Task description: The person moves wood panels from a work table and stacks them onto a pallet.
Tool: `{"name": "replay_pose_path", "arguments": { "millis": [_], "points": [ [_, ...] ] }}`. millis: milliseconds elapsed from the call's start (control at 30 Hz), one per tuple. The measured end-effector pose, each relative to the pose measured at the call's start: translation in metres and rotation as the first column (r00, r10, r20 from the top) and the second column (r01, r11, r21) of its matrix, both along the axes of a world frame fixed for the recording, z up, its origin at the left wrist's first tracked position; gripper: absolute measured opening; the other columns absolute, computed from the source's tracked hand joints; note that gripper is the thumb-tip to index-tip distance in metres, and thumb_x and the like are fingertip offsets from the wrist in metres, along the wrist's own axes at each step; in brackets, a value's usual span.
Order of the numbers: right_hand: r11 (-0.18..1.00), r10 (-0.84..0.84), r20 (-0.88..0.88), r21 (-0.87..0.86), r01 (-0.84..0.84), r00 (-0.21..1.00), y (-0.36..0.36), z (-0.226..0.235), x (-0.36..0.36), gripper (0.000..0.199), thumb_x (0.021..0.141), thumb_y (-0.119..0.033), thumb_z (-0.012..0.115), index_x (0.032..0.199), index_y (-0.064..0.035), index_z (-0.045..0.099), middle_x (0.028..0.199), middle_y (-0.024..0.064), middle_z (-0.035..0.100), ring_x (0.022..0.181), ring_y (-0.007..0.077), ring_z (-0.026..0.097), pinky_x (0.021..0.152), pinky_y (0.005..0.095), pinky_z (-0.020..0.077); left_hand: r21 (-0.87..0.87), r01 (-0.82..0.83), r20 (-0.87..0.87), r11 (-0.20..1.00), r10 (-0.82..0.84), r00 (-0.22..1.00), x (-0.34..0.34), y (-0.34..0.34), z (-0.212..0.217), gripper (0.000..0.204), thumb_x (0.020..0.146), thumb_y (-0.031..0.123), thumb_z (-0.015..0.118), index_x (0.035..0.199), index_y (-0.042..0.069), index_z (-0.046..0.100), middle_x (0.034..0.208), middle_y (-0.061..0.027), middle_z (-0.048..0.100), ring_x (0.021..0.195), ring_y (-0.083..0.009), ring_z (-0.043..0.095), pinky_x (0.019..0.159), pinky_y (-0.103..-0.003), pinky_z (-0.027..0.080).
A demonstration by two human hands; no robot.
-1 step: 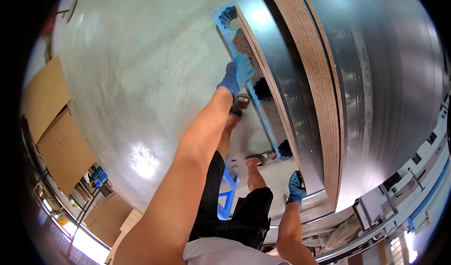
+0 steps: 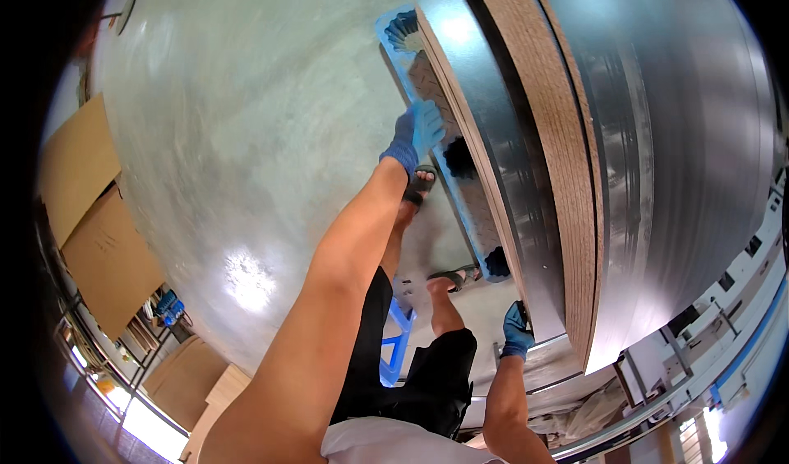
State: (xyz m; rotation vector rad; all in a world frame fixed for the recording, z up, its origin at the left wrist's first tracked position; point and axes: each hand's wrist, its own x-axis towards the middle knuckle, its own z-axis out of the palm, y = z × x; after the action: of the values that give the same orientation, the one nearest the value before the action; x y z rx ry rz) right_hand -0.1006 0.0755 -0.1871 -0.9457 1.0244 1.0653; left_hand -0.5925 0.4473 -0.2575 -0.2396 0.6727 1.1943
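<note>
My left hand (image 2: 421, 128), in a blue glove, is over the blue-edged pallet (image 2: 453, 191), close to the long edge of a stack of dark-faced panels (image 2: 519, 197). Its fingers are curled, and what they hold, if anything, is hidden. My right hand (image 2: 517, 331), also gloved in blue, is at the near corner of the lower panels. Those fingers are closed around something dark that I cannot make out, right against the panel edge. Brown, wood-like edges (image 2: 567, 168) show along the stack.
My sandalled feet (image 2: 421, 183) stand beside the pallet on the grey floor (image 2: 246, 135). A blue plastic stool (image 2: 398, 345) is between my legs. Cardboard sheets (image 2: 111, 250) lean at the left. A long machine frame (image 2: 723, 357) runs along the lower right.
</note>
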Motion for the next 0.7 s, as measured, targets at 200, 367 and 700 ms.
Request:
{"name": "replay_pose_path", "arguments": {
  "millis": [200,367,700],
  "points": [
    [0.962,0.209,0.113,-0.201,-0.183,0.971,0.053,0.031,-0.046,0.027,0.083,-0.022,0.056,0.09,0.0003,0.068,0.09,0.0104,0.07,0.084,0.0247,0.066,0.085,0.0436,0.0512,-0.425,-0.187,-0.499,0.886,-0.057,0.865,0.0,-0.006,-0.027,0.033,0.097,0.035,0.04,0.103,0.01,0.061,0.092,-0.0073,0.063,0.082,-0.0244,0.061,0.074,-0.037,0.049],
    [0.944,0.305,0.027,0.122,-0.306,0.952,0.018,0.019,-0.011,0.045,0.091,-0.03,0.044,0.111,0.0057,0.063,0.111,0.021,0.067,0.101,0.0337,0.067,0.094,0.0512,0.0514,-0.273,-0.434,-0.328,0.859,0.341,0.881,0.035,0.056,-0.057,0.046,0.098,0.043,0.036,0.114,0.006,0.058,0.11,-0.0125,0.062,0.101,-0.0279,0.059,0.088,-0.042,0.047],
    [0.954,0.299,0.071,-0.004,-0.3,0.952,0.007,0.011,-0.01,0.039,0.09,-0.024,0.046,0.109,0.0053,0.064,0.109,0.02,0.068,0.099,0.033,0.067,0.092,0.0505,0.052,-0.264,-0.462,-0.339,0.847,0.367,0.866,0.067,0.05,-0.135,0.053,0.096,0.048,0.043,0.122,0.004,0.057,0.115,-0.0111,0.061,0.101,-0.0274,0.058,0.09,-0.043,0.045]
  ]
}}
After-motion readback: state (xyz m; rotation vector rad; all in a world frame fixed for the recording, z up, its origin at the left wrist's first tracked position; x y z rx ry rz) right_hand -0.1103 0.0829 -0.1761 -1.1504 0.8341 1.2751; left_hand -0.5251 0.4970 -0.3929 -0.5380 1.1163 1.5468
